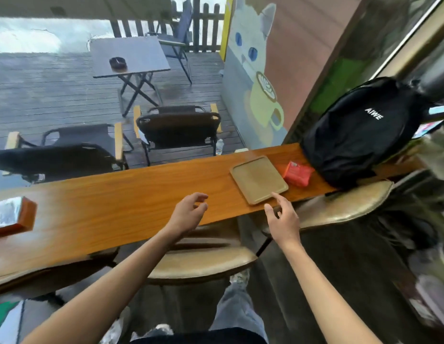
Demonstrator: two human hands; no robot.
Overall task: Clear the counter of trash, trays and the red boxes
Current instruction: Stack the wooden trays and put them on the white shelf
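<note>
A tan square tray [258,179] lies bare on the long wooden counter [131,194], toward its right end. Just right of the tray sits a red box [297,173], tilted, touching a black backpack. My right hand [283,217] hovers at the counter's front edge, its index finger stretched to the tray's near corner; I cannot tell whether it touches. My left hand [188,212] floats over the counter left of the tray, fingers loosely curled and holding nothing. At the far left edge stands a red-brown box with a shiny silver top [12,214].
A black backpack [360,130] stands on the counter's right end. Padded tan stools [340,204] [201,264] stand under the counter's near side. Beyond the counter are folding chairs [178,127] and a small table [129,55] on a wooden deck.
</note>
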